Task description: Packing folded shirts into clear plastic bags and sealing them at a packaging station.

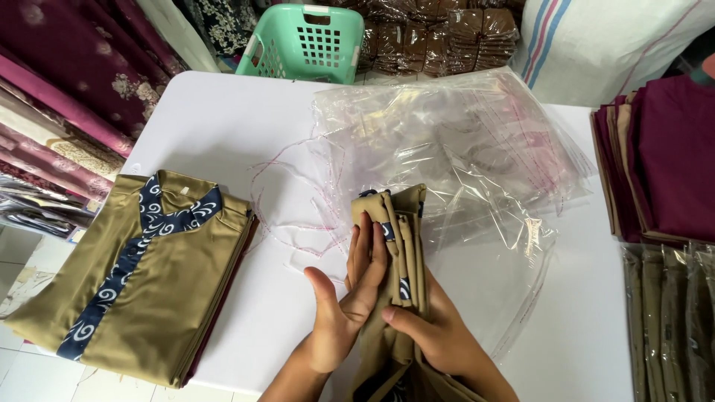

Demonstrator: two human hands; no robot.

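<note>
A folded olive-tan garment (pixel 398 246) with navy patterned trim stands on edge between my hands, its top end entering the mouth of a clear plastic bag (pixel 477 223). My left hand (pixel 346 298) lies flat against the garment's left face, fingers stretched upward. From below and the right, my right hand (pixel 436 331) grips the same fold. A stack of matching olive-tan shirts (pixel 141 275) with navy swirl plackets lies flat at the table's left.
A pile of clear bags (pixel 447 119) covers the white table (pixel 223 119) at the back. Maroon folded garments (pixel 663 156) and bagged olive ones (pixel 670 313) sit at right. A green basket (pixel 309 41) stands behind; fabric rolls (pixel 52 97) lie left.
</note>
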